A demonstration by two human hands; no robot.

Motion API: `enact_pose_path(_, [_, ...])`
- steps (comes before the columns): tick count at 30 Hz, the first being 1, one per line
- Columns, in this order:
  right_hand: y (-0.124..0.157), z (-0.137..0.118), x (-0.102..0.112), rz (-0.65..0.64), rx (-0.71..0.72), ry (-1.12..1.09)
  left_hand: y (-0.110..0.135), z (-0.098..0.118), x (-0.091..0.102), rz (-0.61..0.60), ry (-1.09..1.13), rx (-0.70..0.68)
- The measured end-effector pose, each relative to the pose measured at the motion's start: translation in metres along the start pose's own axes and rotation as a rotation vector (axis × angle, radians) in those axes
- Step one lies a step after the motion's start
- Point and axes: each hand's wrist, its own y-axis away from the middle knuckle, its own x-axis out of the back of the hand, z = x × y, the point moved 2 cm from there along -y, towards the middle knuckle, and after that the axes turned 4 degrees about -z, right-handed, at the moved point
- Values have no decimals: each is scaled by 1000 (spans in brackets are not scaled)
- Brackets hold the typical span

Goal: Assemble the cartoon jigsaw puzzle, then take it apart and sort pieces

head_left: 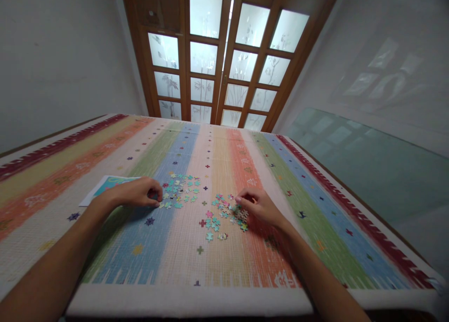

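Note:
Small jigsaw pieces lie on the striped tablecloth in two groups. The left group of turquoise jigsaw pieces is spread loosely on the blue stripe. My left hand rests at its left edge, fingers curled in with the tips close to a pale piece. Pink, turquoise and pale jigsaw pieces make up the right group, some overlapping. Over its right side is my right hand, thumb and forefinger pinched together at the pieces. Whatever either hand's fingertips hold is too small or hidden to make out.
A white sheet with a turquoise picture lies beyond my left forearm, partly covered by it. The striped tablecloth covers the table up to its near edge. Wooden doors with frosted panes stand at the far end, between white walls.

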Motion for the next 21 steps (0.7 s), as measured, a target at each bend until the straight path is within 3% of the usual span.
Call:
enact_pose_path(5, [-2,4,10,-60,-34,-9,2,2,2,17,-5,-1])
enact_pose_path(11, [-1,9,25,-340,-64,15,0,12,3,135,-6,-44])
enact_pose_path(15, [6,19,26,-466,-66,59,-7,35,-4,207,9,-158])
enact_pose_path(21, [18,28,19,-435,-78,99,-20,80,-37,240,4,-403])
